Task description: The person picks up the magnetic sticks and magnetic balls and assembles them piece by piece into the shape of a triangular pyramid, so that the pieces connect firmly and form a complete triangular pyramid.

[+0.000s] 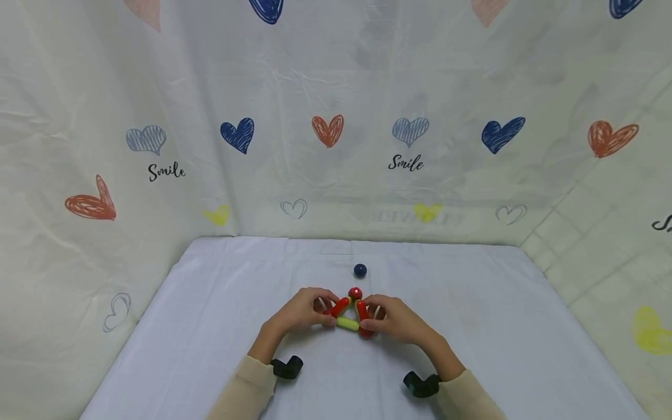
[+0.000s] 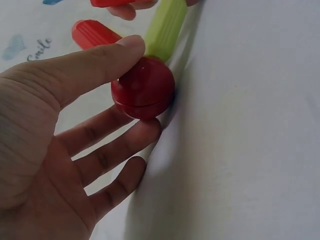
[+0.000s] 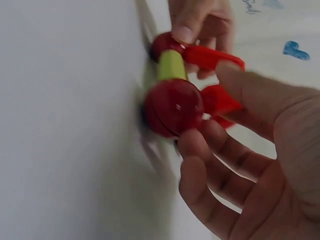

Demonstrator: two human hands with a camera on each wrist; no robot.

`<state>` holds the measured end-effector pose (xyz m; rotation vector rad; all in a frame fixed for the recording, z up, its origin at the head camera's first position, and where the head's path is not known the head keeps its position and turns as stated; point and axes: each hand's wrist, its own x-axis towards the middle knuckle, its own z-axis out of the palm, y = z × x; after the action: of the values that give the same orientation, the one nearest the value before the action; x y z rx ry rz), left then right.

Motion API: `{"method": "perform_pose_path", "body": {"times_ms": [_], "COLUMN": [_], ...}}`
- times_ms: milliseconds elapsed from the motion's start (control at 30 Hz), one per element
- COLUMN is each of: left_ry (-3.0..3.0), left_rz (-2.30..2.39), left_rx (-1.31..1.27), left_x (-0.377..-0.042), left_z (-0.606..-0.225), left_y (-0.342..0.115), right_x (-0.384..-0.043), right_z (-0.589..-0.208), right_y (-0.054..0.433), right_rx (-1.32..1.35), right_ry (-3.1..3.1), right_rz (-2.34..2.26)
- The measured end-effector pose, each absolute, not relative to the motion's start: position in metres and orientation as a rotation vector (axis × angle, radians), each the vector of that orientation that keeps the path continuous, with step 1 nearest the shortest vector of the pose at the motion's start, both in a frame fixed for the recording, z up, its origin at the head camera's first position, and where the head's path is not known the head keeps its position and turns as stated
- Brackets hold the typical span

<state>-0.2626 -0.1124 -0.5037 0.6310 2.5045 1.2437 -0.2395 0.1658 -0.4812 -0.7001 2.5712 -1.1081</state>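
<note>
Between the two hands stands a triangle-like frame of toy sticks and balls. My left hand [image 1: 304, 309] pinches a red ball [image 2: 146, 92] at its left corner, thumb on top and fingertips underneath. From that ball run a left red stick [image 1: 341, 305] and a yellow-green stick [image 1: 347, 323]. My right hand [image 1: 399, 319] pinches the right red stick [image 1: 362, 310] near the right red ball [image 3: 174, 107], its lower fingers curled loosely beside the ball. Another red ball [image 1: 355, 293] sits at the far corner. Parts of the frame are hidden by the fingers.
A dark blue ball [image 1: 360, 270] lies on the white-covered table [image 1: 252, 262], just beyond the frame. A pale curtain [image 1: 336, 175] with printed hearts hangs behind and at both sides. Black wrist cameras [image 1: 287, 368] are strapped on both wrists.
</note>
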Motion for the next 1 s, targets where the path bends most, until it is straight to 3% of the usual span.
{"method": "perform_pose_path", "body": {"times_ms": [267,633,1000], "left_ry": [2.517,2.550,2.550], "left_rz": [1.225,1.270,1.227], "left_rx": [0.575,0.515,0.479], "left_x": [-0.260,-0.260,-0.261], "left_z": [-0.506,-0.504,-0.506], "left_y": [-0.118,-0.127,-0.129], "right_x": [-0.260,-0.308,-0.337], "right_z": [-0.474,-0.486,-0.498], "right_y": [0.188,0.174,0.156], "right_rx": [-0.538,-0.261,-0.266], "right_ry": [2.562,2.590,2.564], "right_rz": [-1.300,-1.381,-1.346]}}
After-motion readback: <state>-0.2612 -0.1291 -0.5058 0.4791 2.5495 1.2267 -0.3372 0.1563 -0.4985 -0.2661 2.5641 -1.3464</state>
